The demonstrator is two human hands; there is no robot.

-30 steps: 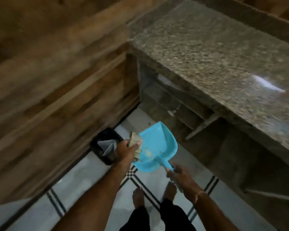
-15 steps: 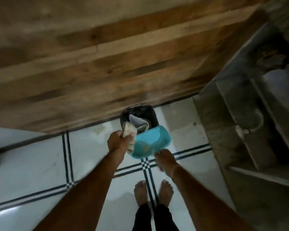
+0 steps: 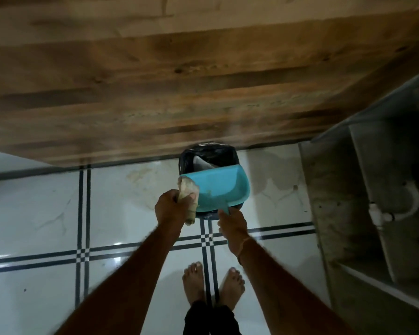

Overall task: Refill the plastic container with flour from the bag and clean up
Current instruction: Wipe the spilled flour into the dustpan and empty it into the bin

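Emptying sweepings into the bin appears to be the step in hand, i.e. the clean-up half of the task. The right hand point(image 3: 232, 223) is gripping the handle of a blue dustpan point(image 3: 218, 189), holding it over the open mouth of a black-lined bin point(image 3: 207, 153) standing on the tiled floor point(image 3: 46, 213) against a wooden panel point(image 3: 179, 81). The left hand point(image 3: 172, 209) is closed around a crumpled pale cloth point(image 3: 188, 189), which is touching the dustpan's left edge. A faint pale residue is showing on the pan's inner face, possibly flour; too dim to confirm. Something light is already lying inside the bin. The plastic container and the flour bag are not in view, so the refill itself cannot be checked here.

Judgement: the next move is calling for a steeper tilt of the pan toward the bin, with the cloth wiping the residue down and over the front lip so it is falling inside the liner and not onto the tiles.
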